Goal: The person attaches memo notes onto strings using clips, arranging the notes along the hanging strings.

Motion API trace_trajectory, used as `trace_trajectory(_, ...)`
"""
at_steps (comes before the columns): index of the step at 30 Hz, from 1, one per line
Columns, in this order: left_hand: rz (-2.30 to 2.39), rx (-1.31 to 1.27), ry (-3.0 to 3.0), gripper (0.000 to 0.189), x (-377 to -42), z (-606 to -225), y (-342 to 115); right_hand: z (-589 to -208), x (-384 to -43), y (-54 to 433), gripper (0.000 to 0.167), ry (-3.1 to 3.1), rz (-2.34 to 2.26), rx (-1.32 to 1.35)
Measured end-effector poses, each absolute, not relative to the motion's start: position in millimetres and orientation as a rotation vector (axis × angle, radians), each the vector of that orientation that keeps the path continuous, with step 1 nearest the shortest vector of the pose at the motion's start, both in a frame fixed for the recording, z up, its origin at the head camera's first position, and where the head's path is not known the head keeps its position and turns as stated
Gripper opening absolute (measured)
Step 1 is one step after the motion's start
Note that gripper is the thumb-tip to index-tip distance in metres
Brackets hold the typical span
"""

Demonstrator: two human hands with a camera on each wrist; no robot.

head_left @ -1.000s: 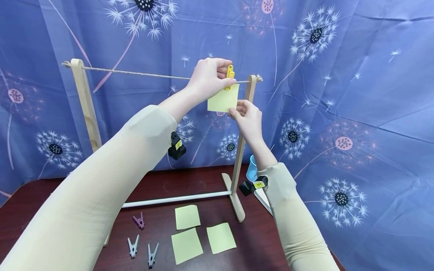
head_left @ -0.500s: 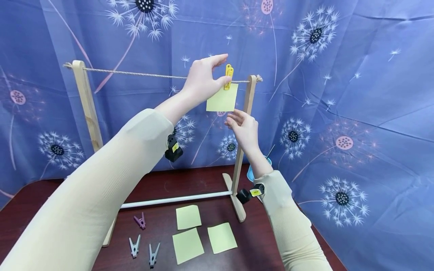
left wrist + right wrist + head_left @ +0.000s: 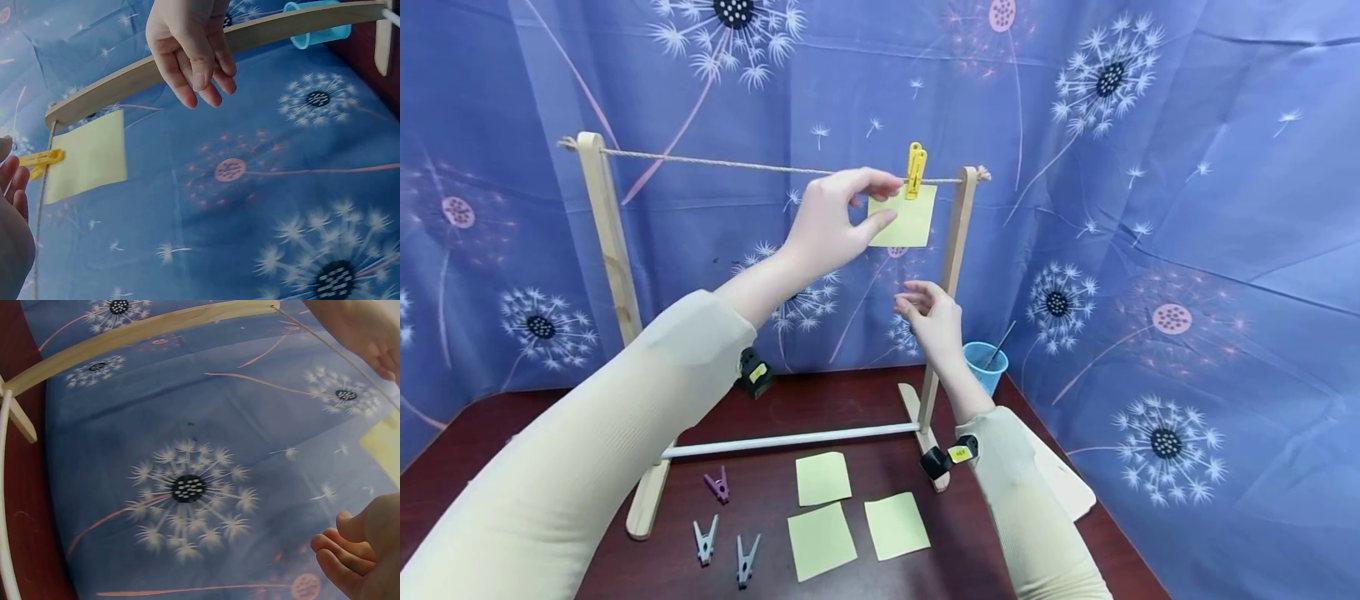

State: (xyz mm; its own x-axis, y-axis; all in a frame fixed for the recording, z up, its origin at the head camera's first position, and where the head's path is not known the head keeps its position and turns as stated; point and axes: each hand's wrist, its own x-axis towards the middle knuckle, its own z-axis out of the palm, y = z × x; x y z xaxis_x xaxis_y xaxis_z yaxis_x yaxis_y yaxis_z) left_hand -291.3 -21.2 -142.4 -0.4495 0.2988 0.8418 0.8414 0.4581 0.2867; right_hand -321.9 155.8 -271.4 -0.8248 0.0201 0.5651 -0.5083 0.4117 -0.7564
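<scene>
A yellow clothespin [image 3: 915,172] clamps a pale yellow sticky note [image 3: 917,218] to the rope [image 3: 715,162] near the right post. Just left of the clothespin is my left hand [image 3: 842,217], thumb and fingers apart, partly in front of the note in the head view. In the left wrist view the note [image 3: 90,156] hangs from the clothespin [image 3: 42,161], apart from the fingers. Below the note my right hand [image 3: 934,321] hovers with loosely bent fingers and holds nothing. The right wrist view shows the right hand [image 3: 359,550] away from the note's edge [image 3: 384,447].
Several yellow notes [image 3: 822,542] lie on the dark red table [image 3: 760,400]. To their left are a purple clothespin [image 3: 718,485] and two grey clothespins [image 3: 705,542]. A wooden post [image 3: 957,242] carries the rope; a blue cup [image 3: 985,365] and white board [image 3: 1060,475] stand behind the right arm.
My left hand has let go of the yellow clothespin and drawn left and down. My right hand has released the note's lower corner and dropped. The note stays hanging on the rope.
</scene>
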Motion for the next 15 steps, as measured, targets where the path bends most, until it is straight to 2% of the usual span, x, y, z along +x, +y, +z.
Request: trace_trajectory(15, -1.038, -0.95, -2.171, 0.026, -283, -255, -72, -343, -316, 134, 0.021, -2.298, 1.474, 0.432)
